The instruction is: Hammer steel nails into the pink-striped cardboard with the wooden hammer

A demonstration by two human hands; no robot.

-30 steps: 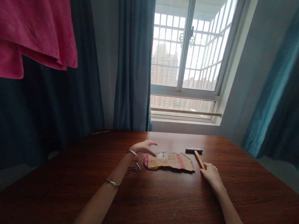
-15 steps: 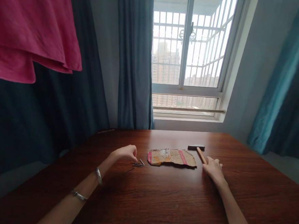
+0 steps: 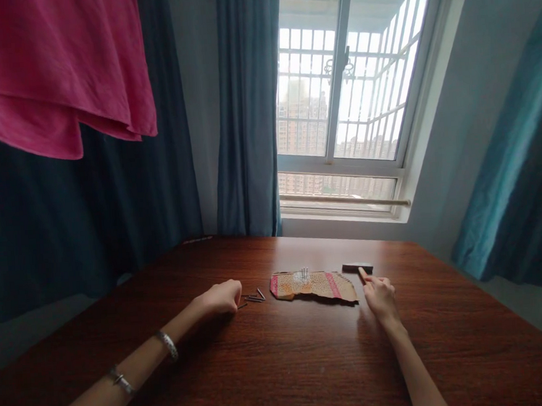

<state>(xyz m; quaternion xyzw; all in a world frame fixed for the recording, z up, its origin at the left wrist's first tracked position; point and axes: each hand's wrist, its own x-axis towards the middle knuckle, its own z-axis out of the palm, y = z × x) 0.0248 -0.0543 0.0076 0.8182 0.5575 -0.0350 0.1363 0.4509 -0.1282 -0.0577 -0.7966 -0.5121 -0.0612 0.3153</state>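
Observation:
My left hand (image 3: pixel 222 297) is closed in a pinch low over the table, its fingertips on a nail (image 3: pixel 242 306) whose end sticks out to the right. Several loose nails (image 3: pixel 254 299) lie just beyond those fingers. My right hand (image 3: pixel 380 295) is wrapped round the wooden handle of a hammer (image 3: pixel 358 267), whose dark head rests on the table beyond it. Between the hands lies a flat, torn-edged piece of cardboard (image 3: pixel 321 286), patterned with pink bands. A few nails (image 3: pixel 304 273) stand upright at a whitish patch on it.
Everything rests on a brown wooden table (image 3: pixel 291 362). Behind it are a barred window (image 3: pixel 324 100) and blue curtains (image 3: pixel 245 106). A pink cloth (image 3: pixel 95 73) hangs at the upper left, above the table.
My left hand has come down and left onto a nail lying apart from the others. My right hand has slid up the hammer's handle towards its head and closed round it.

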